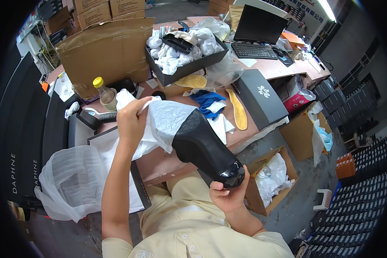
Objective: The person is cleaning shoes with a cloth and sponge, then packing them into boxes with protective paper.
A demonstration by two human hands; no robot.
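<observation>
A black boot (pixel 204 144) with a glossy toe cap and a patterned upper part lies slantwise in front of me, over the table's near edge. My right hand (pixel 231 193) is closed around its toe, thumb and fingers on either side. White tissue paper (pixel 172 120) covers the boot's upper end. My left hand (pixel 131 120) pinches a bunched part of this paper, up and to the left of the boot. Below my left forearm, an opened shoe box (pixel 142 195) lined with white paper lies beside a sheer white wrapping sheet (pixel 73 180).
On the table (pixel 157 165) are a blue cloth (pixel 208 102), yellow insoles (pixel 236 109), a yellow-capped bottle (pixel 104 92) and a brush (pixel 99 115). Behind stands a black box (pixel 176 75) of crumpled paper. A dark lidded box (pixel 260 99) sits right; a carton (pixel 268 204) is on the floor.
</observation>
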